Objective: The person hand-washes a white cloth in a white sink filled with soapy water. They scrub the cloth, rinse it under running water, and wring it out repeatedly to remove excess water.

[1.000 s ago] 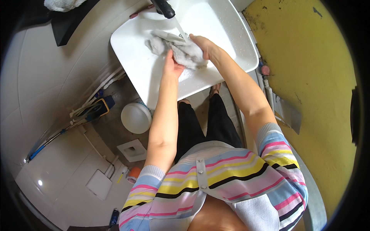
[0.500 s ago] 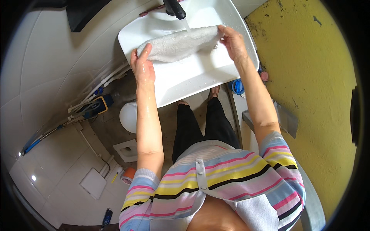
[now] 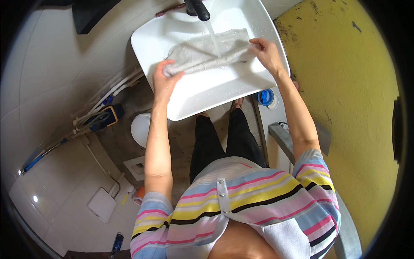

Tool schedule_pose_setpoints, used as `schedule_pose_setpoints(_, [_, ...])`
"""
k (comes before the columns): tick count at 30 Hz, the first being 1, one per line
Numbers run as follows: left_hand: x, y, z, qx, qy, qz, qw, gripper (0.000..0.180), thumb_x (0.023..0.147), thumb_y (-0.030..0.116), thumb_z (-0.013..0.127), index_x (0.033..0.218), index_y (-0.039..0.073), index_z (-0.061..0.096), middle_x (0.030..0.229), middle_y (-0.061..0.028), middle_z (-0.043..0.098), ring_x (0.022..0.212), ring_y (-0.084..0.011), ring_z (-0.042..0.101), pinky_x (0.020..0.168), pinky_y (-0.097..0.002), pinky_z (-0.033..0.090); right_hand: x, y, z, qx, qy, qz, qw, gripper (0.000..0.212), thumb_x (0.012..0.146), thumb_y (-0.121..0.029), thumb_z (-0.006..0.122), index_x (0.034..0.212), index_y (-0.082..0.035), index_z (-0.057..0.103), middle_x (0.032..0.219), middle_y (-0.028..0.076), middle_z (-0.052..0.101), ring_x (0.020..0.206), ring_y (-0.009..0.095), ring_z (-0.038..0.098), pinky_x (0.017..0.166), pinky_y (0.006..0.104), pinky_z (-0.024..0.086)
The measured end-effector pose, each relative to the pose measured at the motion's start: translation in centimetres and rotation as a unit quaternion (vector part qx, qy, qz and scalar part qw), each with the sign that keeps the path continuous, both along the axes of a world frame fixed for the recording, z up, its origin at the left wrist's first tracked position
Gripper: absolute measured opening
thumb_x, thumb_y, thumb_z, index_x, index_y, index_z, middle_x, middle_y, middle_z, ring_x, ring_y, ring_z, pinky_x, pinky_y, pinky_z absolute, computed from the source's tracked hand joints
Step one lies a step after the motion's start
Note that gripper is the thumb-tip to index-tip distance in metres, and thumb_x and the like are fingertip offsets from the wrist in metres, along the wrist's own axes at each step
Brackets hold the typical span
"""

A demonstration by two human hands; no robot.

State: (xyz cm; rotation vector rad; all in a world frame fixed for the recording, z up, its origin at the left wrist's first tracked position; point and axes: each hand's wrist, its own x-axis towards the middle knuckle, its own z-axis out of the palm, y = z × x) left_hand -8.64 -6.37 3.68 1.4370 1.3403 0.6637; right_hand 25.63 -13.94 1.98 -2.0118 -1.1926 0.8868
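Gripped by left hand (image 3: 164, 82) and right hand (image 3: 266, 54): one grey cloth (image 3: 207, 54).

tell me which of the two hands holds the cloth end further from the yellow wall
The left hand, gripping the bunched end of the wet grey cloth over the white basin; the right hand is beside the yellow wall.

A second back both my hands knead the grey cloth (image 3: 207, 54) in a bunched heap under the black tap (image 3: 197, 8). Now my left hand (image 3: 166, 77) and right hand (image 3: 267, 54) stand apart, stretching the cloth flat beneath the tap, its water stream (image 3: 212, 36) striking the cloth's middle.
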Motion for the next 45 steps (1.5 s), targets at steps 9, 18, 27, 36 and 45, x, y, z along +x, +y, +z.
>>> schedule_pose_setpoints(9, [-1.9, 0.0, -0.7, 0.118, 0.248, -0.249, 0.929, 0.023, 0.065, 0.007, 0.075, 0.086, 0.0, 0.067, 0.102, -0.0134, 0.06, 0.103, -0.0301, 0.056, 0.089, -0.0357, 0.046, 1.1, -1.0, 1.5, 0.018, -0.128, 0.121, 0.984, 0.035, 0.08, -0.019, 0.072, 0.106, 0.001, 0.064, 0.098, 0.013, 0.063, 0.087, 0.027, 0.062, 0.077, 0.0345, 0.05])
schedule_pose_setpoints(18, [0.7, 6.5, -2.6, 0.274, 0.308, 0.027, 0.911, 0.034, 0.077, 0.015, 0.07, 0.108, 0.001, 0.064, 0.101, -0.0155, 0.064, 0.095, -0.0292, 0.063, 0.082, -0.0372, 0.05, -0.2, 5.5, -1.7, 0.001, -0.266, 0.002, 0.964, 0.035, 0.086, -0.016, 0.062, 0.119, -0.006, 0.058, 0.121, 0.017, 0.058, 0.108, 0.03, 0.059, 0.092, 0.0399, 0.048])
schedule_pose_setpoints(27, [3.3, 1.0, -7.5, 0.123, 0.189, -0.129, 0.966, 0.02, 0.073, 0.012, 0.076, 0.09, 0.006, 0.068, 0.092, -0.0105, 0.061, 0.08, -0.026, 0.063, 0.071, -0.0363, 0.051, -2.9, 3.4, -5.7, 0.06, -0.309, 0.126, 0.941, 0.039, 0.08, -0.007, 0.063, 0.119, -0.009, 0.059, 0.133, 0.008, 0.051, 0.121, 0.029, 0.048, 0.098, 0.0403, 0.044])
schedule_pose_setpoints(36, [5.4, -0.4, -8.6, 0.279, 0.28, -0.08, 0.915, 0.015, 0.071, 0.013, 0.076, 0.083, 0.009, 0.068, 0.08, -0.0083, 0.06, 0.071, -0.0247, 0.062, 0.066, -0.0335, 0.051, -3.1, 2.9, -5.9, 0.047, -0.315, 0.122, 0.94, 0.038, 0.081, -0.008, 0.062, 0.118, -0.009, 0.058, 0.137, 0.007, 0.048, 0.123, 0.028, 0.047, 0.1, 0.0405, 0.042])
schedule_pose_setpoints(45, [0.1, 1.2, -4.9, -0.032, 0.052, 0.116, 0.991, 0.011, 0.08, 0.004, 0.07, 0.087, -0.004, 0.069, 0.079, -0.0082, 0.068, 0.068, -0.0147, 0.062, 0.065, -0.0248, 0.05, -2.8, 3.1, -6.2, -0.002, -0.393, 0.144, 0.908, 0.048, 0.081, -0.012, 0.066, 0.127, -0.016, 0.053, 0.141, 0.004, 0.045, 0.128, 0.026, 0.043, 0.103, 0.0448, 0.038])
